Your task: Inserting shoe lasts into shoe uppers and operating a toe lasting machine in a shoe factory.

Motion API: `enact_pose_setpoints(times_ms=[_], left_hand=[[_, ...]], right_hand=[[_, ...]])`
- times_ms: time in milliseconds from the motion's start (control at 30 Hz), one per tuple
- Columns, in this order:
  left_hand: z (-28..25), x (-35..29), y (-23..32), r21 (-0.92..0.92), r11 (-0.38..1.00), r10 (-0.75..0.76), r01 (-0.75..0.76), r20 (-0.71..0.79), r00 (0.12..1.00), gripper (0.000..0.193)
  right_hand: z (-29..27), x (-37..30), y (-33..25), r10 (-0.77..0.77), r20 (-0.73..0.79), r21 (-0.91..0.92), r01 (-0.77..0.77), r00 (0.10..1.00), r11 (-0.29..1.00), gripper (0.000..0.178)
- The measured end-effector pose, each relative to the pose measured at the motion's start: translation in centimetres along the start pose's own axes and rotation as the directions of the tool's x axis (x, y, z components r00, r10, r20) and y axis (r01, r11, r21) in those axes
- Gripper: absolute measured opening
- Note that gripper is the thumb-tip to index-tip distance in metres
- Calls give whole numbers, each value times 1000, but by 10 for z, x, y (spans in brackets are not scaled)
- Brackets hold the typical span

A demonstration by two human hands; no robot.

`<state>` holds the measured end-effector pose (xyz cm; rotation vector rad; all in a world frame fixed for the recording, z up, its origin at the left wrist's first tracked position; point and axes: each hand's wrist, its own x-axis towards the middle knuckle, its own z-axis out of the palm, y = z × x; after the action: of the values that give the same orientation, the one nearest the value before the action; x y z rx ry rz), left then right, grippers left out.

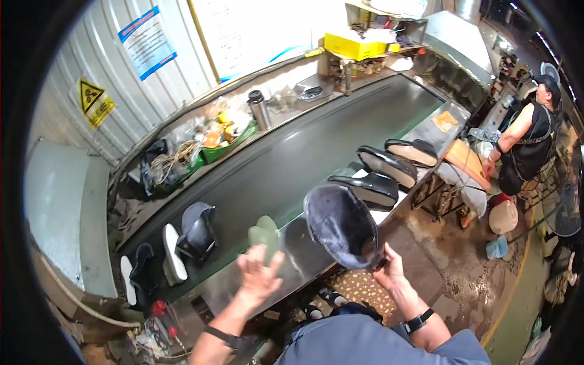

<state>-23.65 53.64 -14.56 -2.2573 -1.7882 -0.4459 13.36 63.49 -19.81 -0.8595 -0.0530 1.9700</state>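
My right hand (390,267) grips the rim of a black boot (340,222), its wide opening turned up toward me. My left hand (258,277) has its fingers spread at the lower end of a green sole-shaped piece (266,232), by the near edge of the belt. The fingertips overlap this piece; whether they touch it is unclear. Further left on the belt stand a black boot upper (198,232), a white sole (174,254), a dark upper (144,267) and another white sole (128,280). Several black boots with pale soles lie right of my held boot, including one boot (387,165).
A long dark conveyor belt (304,152) runs across, with a metal ledge (228,280) along its near side. Behind it stand a green basket (228,149), a steel flask (260,111) and a yellow bin (353,45). A co-worker (526,137) stands at the right beside a stool (465,159).
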Motion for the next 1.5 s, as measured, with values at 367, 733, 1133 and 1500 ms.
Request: enact_pose_setpoints(times_ms=[367, 733, 1133, 1500], left_hand=[[65, -12, 75, -852, 398, -331, 338, 210, 920, 16], [109, 16, -80, -603, -173, -789, 779, 558, 257, 25], [126, 5, -57, -259, 123, -926, 958, 316, 205, 31], [124, 20, -12, -312, 118, -870, 943, 425, 250, 79]], right_hand=[[70, -1, -15, -435, 440, -643, 614, 785, 458, 50], [17, -32, 102, -102, 853, -522, 828, 512, -204, 123], [1, 13, 102, 167, 641, -760, 588, 749, 276, 97], [-16, 28, 72, 515, 606, -793, 404, 606, 457, 102]])
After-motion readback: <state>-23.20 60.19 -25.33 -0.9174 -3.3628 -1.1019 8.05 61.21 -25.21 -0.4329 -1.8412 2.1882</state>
